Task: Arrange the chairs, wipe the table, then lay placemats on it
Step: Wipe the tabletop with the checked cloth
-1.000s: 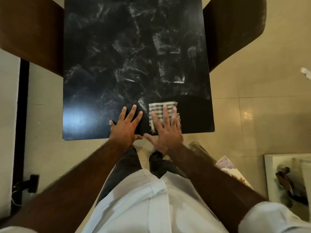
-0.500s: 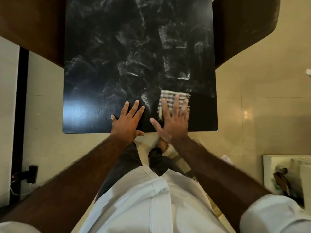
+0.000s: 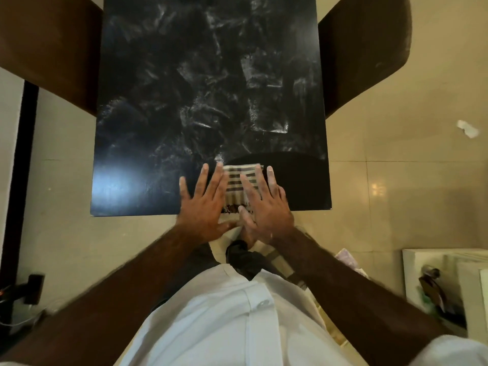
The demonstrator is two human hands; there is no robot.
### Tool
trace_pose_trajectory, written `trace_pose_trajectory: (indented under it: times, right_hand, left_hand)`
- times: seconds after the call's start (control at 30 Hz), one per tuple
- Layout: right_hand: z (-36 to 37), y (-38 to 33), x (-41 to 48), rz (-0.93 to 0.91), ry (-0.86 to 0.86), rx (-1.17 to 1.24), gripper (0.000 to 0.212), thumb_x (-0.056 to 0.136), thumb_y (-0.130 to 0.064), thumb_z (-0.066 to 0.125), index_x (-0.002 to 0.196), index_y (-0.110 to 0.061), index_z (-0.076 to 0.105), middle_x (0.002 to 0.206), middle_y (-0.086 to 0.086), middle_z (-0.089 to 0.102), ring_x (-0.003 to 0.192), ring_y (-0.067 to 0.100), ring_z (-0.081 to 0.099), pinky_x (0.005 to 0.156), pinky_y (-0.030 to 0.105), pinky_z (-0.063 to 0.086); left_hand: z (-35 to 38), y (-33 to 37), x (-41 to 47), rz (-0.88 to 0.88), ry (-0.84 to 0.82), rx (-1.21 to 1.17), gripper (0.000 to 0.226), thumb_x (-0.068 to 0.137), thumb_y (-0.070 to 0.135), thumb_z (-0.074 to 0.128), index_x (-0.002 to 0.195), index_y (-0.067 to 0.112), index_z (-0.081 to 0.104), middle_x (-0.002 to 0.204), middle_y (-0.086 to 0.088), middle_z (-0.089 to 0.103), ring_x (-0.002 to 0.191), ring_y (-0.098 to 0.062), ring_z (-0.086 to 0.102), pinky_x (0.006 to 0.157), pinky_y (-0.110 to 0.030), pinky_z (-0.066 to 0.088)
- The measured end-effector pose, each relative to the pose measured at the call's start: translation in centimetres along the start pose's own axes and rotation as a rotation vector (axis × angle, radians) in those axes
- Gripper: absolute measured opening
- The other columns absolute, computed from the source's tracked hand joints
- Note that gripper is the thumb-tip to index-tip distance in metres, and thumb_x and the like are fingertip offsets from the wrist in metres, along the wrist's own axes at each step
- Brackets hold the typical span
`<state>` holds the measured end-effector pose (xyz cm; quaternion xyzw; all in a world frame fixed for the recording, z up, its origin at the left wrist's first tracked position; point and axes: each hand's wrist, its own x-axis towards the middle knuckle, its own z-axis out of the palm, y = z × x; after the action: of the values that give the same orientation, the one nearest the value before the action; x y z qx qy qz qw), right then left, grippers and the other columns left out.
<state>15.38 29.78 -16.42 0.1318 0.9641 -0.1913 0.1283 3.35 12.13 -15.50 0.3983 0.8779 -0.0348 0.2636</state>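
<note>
A black table (image 3: 184, 88) fills the upper middle, its top streaked with pale smears. A checked cloth (image 3: 235, 183) lies near the table's near edge. My right hand (image 3: 266, 204) presses flat on the cloth's right part, fingers spread. My left hand (image 3: 202, 204) lies flat on the table just left of the cloth, its index finger at the cloth's edge. A darker, smear-free patch (image 3: 295, 180) lies right of the cloth. A brown chair (image 3: 52, 48) stands at the table's left side and another brown chair (image 3: 361, 48) at its right side.
Beige floor tiles surround the table. A white scrap (image 3: 467, 128) lies on the floor at the right. A white box (image 3: 435, 286) with items in it sits at the lower right. A black plug and cables (image 3: 33, 286) are at the lower left.
My right hand has slid the cloth left and toward the near edge, closing the gap to my left hand. The left hand has barely moved.
</note>
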Motion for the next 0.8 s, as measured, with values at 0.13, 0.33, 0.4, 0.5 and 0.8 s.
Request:
trace_pose_trajectory:
  times: [0.13,0.33,0.4,0.5,0.8]
  right_hand:
    - [0.2,1.0,-0.5,0.201,0.045,0.072,0.083,0.106,-0.054,0.035,0.177,-0.025,0.005,0.185,0.009,-0.014,0.17,0.034,-0.014,0.133,0.059,0.01]
    - [-0.1,6.0,-2.4,0.442,0.08,0.083,0.081,0.107,-0.055,0.03,0.177,-0.022,0.006,0.185,0.011,-0.005,0.171,0.038,-0.006,0.132,0.064,0.02]
    - [-0.2,7.6,-3.4,0.484,0.077,0.072,0.08,0.107,-0.057,0.026,0.177,-0.022,0.007,0.185,0.01,-0.003,0.171,0.038,-0.003,0.134,0.064,0.021]
    - [-0.1,9.3,-4.2,0.503,0.047,0.056,0.08,0.107,-0.059,0.024,0.177,-0.023,0.008,0.186,0.008,-0.003,0.171,0.038,0.0,0.133,0.064,0.022]
    - [0.4,8.7,-3.6,0.462,0.055,-0.015,0.08,0.109,-0.059,0.029,0.176,-0.018,0.012,0.185,0.012,-0.002,0.171,0.037,-0.002,0.134,0.061,0.023]
  left_hand:
    - [0.9,3.3,1.5,0.114,0.099,0.035,0.104,0.101,0.083,0.011,0.174,0.014,-0.015,0.178,-0.011,-0.035,0.165,-0.036,-0.029,0.132,-0.07,-0.006]
    - [3.3,6.5,4.2,0.044,0.098,-0.04,0.086,0.11,0.066,0.009,0.17,0.014,-0.025,0.176,-0.013,-0.038,0.165,-0.037,-0.029,0.134,-0.065,-0.003]
    - [3.9,8.3,4.2,0.083,0.1,-0.043,0.084,0.112,0.063,0.013,0.17,0.016,-0.026,0.175,-0.013,-0.039,0.165,-0.038,-0.029,0.133,-0.066,-0.005]
    - [4.4,11.8,4.5,0.17,0.094,-0.06,0.079,0.113,0.061,0.012,0.171,0.022,-0.025,0.175,-0.012,-0.041,0.164,-0.038,-0.03,0.133,-0.066,-0.006]
    - [4.2,6.7,2.8,0.082,0.148,-0.091,0.075,0.115,0.055,0.018,0.173,0.026,-0.019,0.178,-0.008,-0.034,0.167,-0.035,-0.024,0.135,-0.064,-0.003]
